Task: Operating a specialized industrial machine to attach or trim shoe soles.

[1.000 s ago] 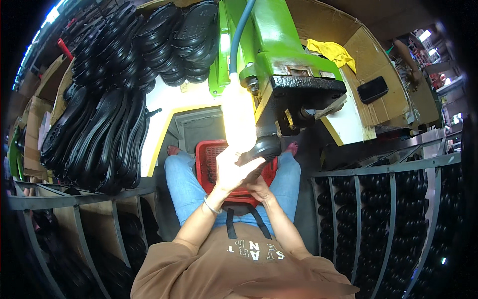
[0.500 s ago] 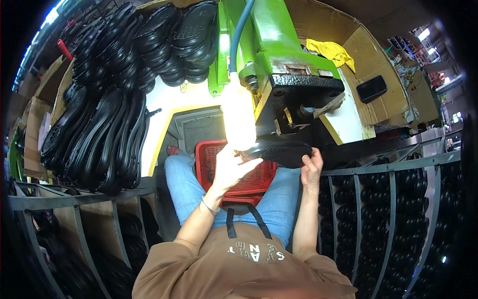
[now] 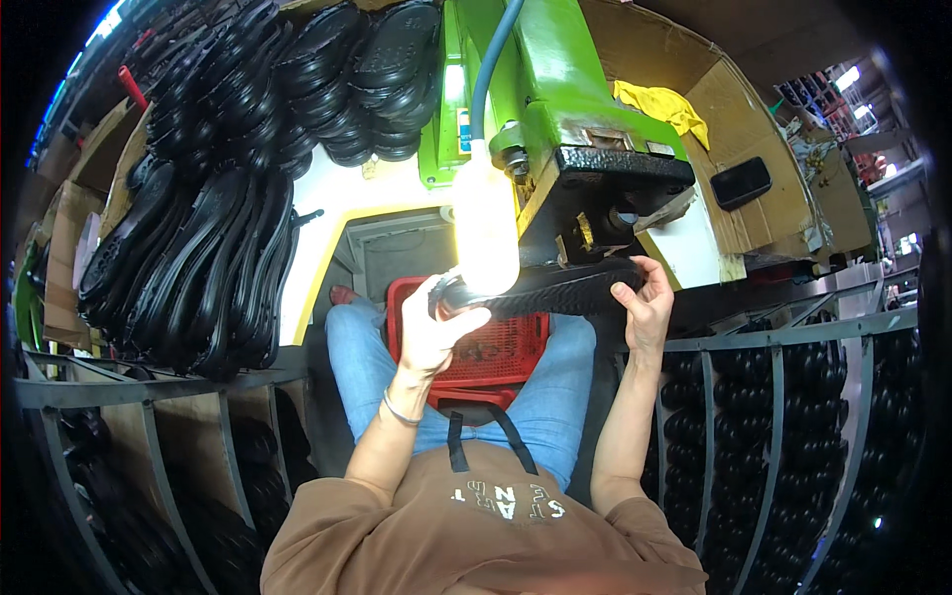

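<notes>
A black shoe sole lies across between my two hands, just below the green machine's dark head. My left hand grips its left end, with the thumb along the near edge. Around the right end my right hand is closed, fingers behind and thumb in front. A glowing white lamp hangs in front of the left part of the sole and hides some of it. Ridged tread shows along the side of the sole that faces me.
Stacks of black soles stand on the left of the white table. Below, a red plastic basket sits between my knees. Metal racks with soles flank me. A phone and yellow cloth lie at the right.
The sole has turned so more of its ridged side faces me. My right hand has moved right and slightly up, my left hand a little left. Both keep their hold.
</notes>
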Tool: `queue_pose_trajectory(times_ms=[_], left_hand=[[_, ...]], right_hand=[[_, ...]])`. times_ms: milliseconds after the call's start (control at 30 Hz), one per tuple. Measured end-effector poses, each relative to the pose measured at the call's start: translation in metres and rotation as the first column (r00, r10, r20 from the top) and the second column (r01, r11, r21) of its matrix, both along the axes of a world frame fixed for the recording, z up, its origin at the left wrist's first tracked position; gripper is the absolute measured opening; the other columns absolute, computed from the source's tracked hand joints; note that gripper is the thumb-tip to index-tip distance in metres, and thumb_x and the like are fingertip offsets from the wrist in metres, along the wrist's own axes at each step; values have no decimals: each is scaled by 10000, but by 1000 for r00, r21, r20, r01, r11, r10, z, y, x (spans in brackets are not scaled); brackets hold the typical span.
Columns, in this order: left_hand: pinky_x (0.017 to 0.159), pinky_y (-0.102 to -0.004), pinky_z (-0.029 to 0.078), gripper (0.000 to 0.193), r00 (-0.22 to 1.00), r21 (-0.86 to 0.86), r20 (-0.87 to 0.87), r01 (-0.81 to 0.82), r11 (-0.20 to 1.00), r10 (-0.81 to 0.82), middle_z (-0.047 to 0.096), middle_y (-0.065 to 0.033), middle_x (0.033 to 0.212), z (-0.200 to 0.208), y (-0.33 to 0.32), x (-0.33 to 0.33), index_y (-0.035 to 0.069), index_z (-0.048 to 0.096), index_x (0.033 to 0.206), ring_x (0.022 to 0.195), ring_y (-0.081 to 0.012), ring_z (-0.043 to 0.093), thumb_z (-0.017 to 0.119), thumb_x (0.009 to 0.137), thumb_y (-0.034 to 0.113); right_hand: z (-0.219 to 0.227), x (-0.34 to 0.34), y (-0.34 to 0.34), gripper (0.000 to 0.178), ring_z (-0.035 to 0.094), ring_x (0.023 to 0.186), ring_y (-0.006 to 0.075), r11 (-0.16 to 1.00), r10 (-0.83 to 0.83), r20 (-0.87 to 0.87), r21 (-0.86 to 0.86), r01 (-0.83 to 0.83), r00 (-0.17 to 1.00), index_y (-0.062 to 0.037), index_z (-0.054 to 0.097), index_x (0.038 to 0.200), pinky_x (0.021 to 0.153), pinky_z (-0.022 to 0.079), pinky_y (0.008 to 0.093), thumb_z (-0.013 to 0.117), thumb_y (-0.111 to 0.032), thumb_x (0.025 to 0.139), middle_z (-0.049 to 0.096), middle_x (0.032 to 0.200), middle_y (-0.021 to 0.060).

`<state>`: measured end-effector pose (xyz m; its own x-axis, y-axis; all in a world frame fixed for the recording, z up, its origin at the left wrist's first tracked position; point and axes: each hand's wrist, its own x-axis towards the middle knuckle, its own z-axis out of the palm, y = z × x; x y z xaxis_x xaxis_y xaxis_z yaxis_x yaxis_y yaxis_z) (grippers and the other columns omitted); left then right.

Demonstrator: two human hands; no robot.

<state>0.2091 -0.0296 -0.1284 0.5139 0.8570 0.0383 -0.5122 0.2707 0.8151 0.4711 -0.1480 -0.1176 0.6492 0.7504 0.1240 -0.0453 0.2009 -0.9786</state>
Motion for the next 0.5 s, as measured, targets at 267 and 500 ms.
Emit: queue_pose_trajectory(times_ms=[267, 500], left_hand=[[779, -248, 486, 529, 993, -50, 23, -111, 993, 112, 629, -58, 990, -11, 9, -31, -45, 550, 1153, 858, -133, 596, 732, 658, -83], [710, -259, 521, 405, 987, -180, 76, -123, 976, 139, 634, -91, 923, -40, 16, -66, -33, 568, 1047, 817, -160, 639, 644, 668, -155]], right_hand=[[2, -27, 26, 605, 597, 959, 158, 997, 80, -1, 11, -80, 997, 27, 519, 1199, 866, 497, 274, 803, 31, 664, 601, 1052, 90], [-5, -51, 35, 575, 630, 915, 162, 995, 88, 115, -61, -81, 989, 70, 528, 1172, 808, 531, 277, 794, 65, 662, 630, 1045, 107]])
